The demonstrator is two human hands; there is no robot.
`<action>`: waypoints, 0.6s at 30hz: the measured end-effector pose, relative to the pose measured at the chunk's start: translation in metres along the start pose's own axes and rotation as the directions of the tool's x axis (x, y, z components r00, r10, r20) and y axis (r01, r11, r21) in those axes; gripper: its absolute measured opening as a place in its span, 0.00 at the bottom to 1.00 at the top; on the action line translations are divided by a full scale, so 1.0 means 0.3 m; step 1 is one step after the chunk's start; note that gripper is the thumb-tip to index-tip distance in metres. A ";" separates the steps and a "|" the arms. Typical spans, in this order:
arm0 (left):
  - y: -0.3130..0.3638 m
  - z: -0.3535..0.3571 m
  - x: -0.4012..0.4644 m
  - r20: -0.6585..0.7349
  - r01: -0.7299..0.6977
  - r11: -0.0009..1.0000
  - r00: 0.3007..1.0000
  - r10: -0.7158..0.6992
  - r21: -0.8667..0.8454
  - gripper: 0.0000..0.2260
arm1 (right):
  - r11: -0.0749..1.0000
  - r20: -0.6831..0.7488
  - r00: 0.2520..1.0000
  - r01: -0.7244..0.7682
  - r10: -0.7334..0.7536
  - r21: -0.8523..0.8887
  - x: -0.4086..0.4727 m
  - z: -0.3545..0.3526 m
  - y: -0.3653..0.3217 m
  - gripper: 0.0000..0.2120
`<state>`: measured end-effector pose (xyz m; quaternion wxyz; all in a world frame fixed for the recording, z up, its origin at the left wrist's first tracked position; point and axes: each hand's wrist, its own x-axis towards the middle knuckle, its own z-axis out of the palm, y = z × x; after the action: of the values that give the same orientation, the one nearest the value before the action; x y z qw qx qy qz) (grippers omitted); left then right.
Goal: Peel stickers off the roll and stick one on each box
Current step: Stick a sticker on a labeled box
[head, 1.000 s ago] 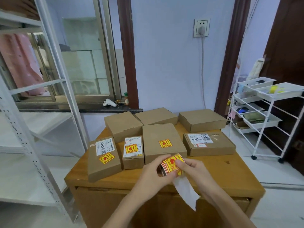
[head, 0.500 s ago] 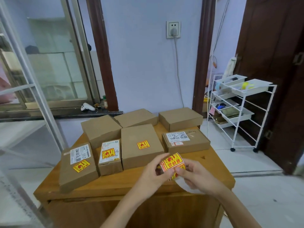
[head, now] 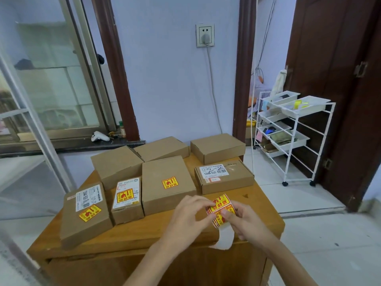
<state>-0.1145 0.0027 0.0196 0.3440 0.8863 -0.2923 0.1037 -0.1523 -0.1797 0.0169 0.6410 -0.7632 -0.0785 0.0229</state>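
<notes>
Several brown cardboard boxes sit on a wooden cabinet top (head: 266,205). Three front boxes carry a yellow-and-red sticker: the left box (head: 86,221), the small box (head: 126,201) and the middle box (head: 167,182). The front right box (head: 223,176) has only a white shipping label. Three plain boxes stand behind, at back left (head: 116,163), back middle (head: 162,148) and back right (head: 217,147). My left hand (head: 190,215) and my right hand (head: 245,219) both pinch the sticker roll (head: 220,207) above the cabinet's front edge. White backing paper (head: 224,238) hangs below it.
A white wheeled rack (head: 292,131) with trays stands on the floor to the right, next to a dark door (head: 338,79). A metal shelf frame (head: 31,120) rises at the left. A window sill (head: 72,144) with small items runs behind the cabinet.
The view has swung to the right, so the boxes and rack have shifted in frame. Both hands keep the roll and have turned it a little; my fingers work at its edge.
</notes>
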 end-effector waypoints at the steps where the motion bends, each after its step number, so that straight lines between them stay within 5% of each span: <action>1: -0.001 0.003 0.002 -0.002 -0.010 1.000 1.000 0.010 0.024 0.14 | 1.000 -0.007 1.000 0.005 -0.005 -0.007 0.003 -0.001 0.006 0.09; 8: -0.012 0.012 0.032 -0.012 -0.012 1.000 1.000 0.012 0.005 0.12 | 0.999 -0.017 1.000 0.024 -0.023 0.034 0.030 -0.017 0.031 0.11; 18: -0.028 0.059 0.117 -0.016 0.079 0.968 0.996 -0.085 -0.239 0.05 | 0.999 -0.048 0.999 0.021 -0.020 0.025 0.067 -0.065 0.073 0.07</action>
<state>-0.0814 -0.0197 0.0153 0.4555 0.8485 -0.2614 0.0650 -0.1277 -0.1995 0.0002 0.6525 -0.7545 -0.0709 -0.0009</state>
